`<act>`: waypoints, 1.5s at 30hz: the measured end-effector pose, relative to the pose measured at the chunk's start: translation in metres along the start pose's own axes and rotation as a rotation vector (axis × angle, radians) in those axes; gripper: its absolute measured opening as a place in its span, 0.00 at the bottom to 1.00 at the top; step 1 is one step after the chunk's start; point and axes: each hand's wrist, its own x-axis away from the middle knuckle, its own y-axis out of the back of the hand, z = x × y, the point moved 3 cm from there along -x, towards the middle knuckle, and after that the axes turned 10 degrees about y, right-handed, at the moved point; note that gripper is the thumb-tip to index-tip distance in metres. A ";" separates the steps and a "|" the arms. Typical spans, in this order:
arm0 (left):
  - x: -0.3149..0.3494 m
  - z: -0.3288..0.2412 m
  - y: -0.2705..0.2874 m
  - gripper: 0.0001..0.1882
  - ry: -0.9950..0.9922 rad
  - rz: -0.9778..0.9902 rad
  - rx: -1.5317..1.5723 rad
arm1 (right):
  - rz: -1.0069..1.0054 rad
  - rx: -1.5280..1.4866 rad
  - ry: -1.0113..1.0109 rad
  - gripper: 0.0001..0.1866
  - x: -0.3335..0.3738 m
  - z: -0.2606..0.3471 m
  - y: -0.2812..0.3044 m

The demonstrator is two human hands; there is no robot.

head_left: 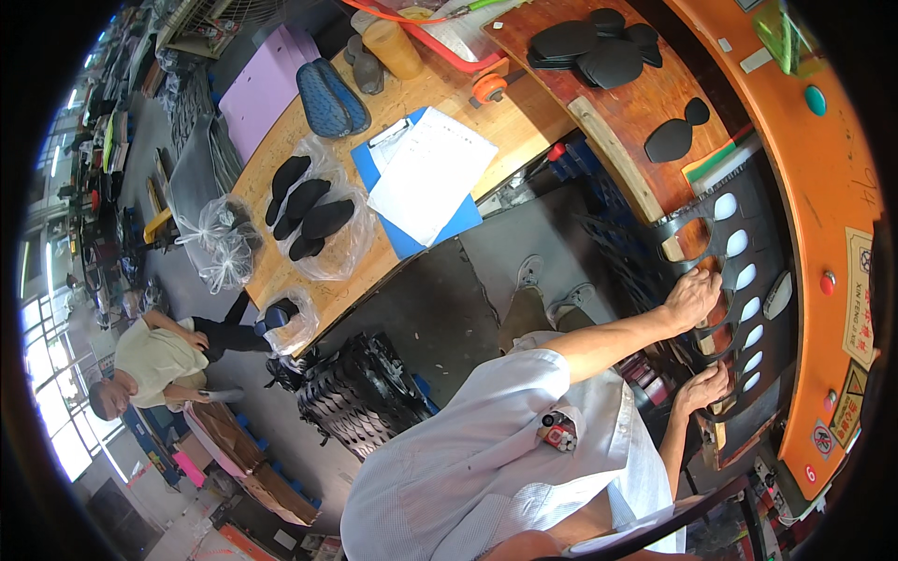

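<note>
A black sheet [700, 348] with a row of sole-shaped cut-outs lies along the edge of the orange machine. Through its openings, wooden board shows. My left hand [694, 297] has its fingers curled over the webs of the sheet, beside a large cut-out. Farther down the same edge, my right hand [703, 387] pinches the sheet with fingers bent. Beyond both hands, a row of small white ovals [745, 276] shows in the black material. A loose dark oval piece [777, 294] rests on the black surface near the machine's frame.
Black cut soles [599, 51] are piled on the reddish board [622, 131], with a smaller pair [670, 140] nearer. A wooden table [426, 89] carries a blue clipboard [458, 220], bagged black pieces [313, 210] and blue insoles [332, 98]. Another person [154, 360] sits at left.
</note>
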 end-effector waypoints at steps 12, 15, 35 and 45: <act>0.000 0.000 0.000 0.12 0.018 0.088 0.009 | -0.008 -0.006 0.019 0.17 0.000 -0.002 -0.002; 0.000 -0.001 0.001 0.12 0.027 0.123 0.021 | -0.017 -0.005 0.017 0.17 0.000 -0.002 -0.001; 0.002 0.001 -0.003 0.11 0.025 0.036 -0.022 | -0.003 0.001 -0.008 0.16 0.004 -0.005 -0.003; 0.004 0.001 0.022 0.04 0.062 0.036 -0.008 | -0.137 0.019 0.010 0.15 0.000 0.025 0.010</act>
